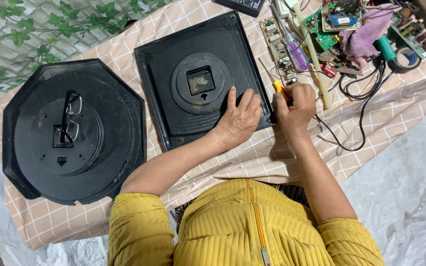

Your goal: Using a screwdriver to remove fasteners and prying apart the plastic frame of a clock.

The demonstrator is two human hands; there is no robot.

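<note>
A square black wall clock (pixel 173 106) lies face down on the checked tablecloth, its movement housing showing in the round centre recess. My left hand (pixel 240 118) rests flat on the clock's lower right corner, fingers together. My right hand (pixel 296 108) is closed around a small screwdriver with a yellow handle (pixel 277 88), whose thin shaft points up and left beside the clock's right edge. An octagonal black clock (pixel 75 133) lies face down at the left with a pair of glasses (pixel 71 118) on its back.
The low table wears a peach checked cloth (pixel 252 157). At the top right lie circuit boards (pixel 278 47), a purple cloth (pixel 366 34), a tape roll (pixel 406 59), black wires (pixel 356 98) and a pale stick (pixel 314 54). White sheeting (pixel 410 197) covers the floor.
</note>
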